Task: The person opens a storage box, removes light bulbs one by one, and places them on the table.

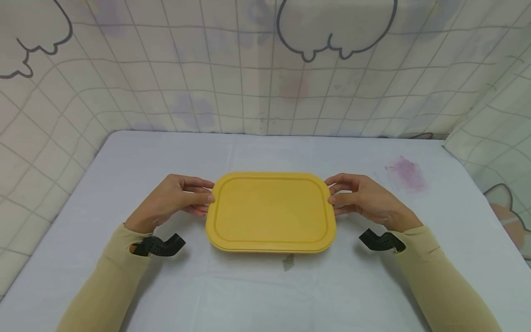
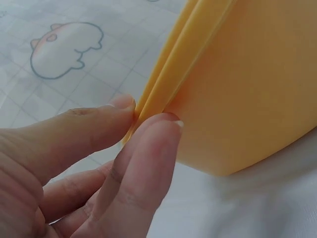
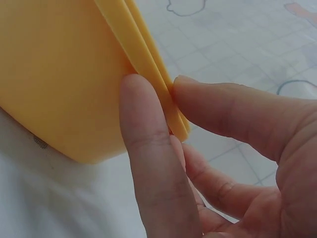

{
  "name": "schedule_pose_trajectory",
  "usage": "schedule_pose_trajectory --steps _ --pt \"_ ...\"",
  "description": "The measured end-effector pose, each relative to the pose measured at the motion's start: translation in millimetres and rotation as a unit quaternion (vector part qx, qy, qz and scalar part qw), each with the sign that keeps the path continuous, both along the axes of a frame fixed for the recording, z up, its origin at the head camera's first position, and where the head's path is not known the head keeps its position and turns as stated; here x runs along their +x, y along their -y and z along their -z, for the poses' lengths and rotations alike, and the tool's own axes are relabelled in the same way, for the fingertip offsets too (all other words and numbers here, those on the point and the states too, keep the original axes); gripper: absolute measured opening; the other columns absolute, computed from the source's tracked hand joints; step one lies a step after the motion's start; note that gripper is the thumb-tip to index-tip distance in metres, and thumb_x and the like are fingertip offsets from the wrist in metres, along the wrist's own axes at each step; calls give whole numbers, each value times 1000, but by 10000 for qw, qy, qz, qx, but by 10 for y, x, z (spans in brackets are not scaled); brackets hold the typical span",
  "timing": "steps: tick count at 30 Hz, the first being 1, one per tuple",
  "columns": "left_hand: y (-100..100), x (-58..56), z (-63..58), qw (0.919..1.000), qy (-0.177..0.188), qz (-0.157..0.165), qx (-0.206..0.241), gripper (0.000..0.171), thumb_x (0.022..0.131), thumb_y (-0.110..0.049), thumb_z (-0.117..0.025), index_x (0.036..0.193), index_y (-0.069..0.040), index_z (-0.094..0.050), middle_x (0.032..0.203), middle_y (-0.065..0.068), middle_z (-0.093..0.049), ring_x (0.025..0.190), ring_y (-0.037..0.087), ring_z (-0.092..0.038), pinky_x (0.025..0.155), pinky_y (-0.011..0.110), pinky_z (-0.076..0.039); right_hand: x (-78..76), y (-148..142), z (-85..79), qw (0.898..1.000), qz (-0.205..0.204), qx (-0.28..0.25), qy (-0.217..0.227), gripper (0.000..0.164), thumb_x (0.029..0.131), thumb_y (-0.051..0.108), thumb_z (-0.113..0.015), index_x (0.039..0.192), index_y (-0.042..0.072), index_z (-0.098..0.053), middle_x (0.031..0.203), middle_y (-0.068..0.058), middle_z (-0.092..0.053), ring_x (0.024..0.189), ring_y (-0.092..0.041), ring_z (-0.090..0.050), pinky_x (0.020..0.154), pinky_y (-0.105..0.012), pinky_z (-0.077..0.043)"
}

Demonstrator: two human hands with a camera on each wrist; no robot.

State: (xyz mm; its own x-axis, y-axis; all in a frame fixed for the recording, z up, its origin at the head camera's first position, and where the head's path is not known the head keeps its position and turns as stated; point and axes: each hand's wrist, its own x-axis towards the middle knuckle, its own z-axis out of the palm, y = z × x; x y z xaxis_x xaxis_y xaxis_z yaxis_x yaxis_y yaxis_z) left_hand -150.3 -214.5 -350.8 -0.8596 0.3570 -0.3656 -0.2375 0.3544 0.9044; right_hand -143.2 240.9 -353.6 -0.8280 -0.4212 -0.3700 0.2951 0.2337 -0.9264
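Observation:
A yellow lidded storage box (image 1: 271, 212) with rounded corners stands on the white table, its flat lid facing up. At its left end, my left hand (image 1: 182, 196) pinches the rim between thumb and fingers. The left wrist view shows the thumb (image 2: 94, 126) on the lid's edge and a fingertip (image 2: 153, 153) under the lip, against the box's side wall (image 2: 242, 94). My right hand (image 1: 365, 198) grips the opposite end in the same way. In the right wrist view, its thumb (image 3: 223, 109) meets the lid edge while a finger (image 3: 143, 124) reaches beneath the lip. The inside is hidden.
The white tabletop (image 1: 249, 290) bears a pink stain (image 1: 406, 173) at the back right. A small dark mark (image 1: 288, 262) shows just in front of the box. Behind and at the sides hangs a grid-patterned cloth (image 1: 232, 69) with cartoon outlines.

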Motion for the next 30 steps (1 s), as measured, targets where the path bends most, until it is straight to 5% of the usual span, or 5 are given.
schedule_pose_trajectory --steps 18,30 --pt "-101 114 -144 9975 -291 -239 -593 53 87 -25 -82 133 -3 -67 121 17 -74 79 16 -79 78 33 -64 26 5 -25 9988 -38 339 -351 51 91 13 -76 136 1 -54 110 -7 -68 93 -18 -75 90 -37 -62" --pt "-119 162 -194 9951 -500 -222 -824 51 88 -24 -81 132 -3 -68 112 13 -76 78 15 -78 78 33 -64 83 1 -109 9911 -55 1153 -663 49 91 30 -77 134 15 -60 116 -13 -61 98 -23 -75 93 -38 -60"
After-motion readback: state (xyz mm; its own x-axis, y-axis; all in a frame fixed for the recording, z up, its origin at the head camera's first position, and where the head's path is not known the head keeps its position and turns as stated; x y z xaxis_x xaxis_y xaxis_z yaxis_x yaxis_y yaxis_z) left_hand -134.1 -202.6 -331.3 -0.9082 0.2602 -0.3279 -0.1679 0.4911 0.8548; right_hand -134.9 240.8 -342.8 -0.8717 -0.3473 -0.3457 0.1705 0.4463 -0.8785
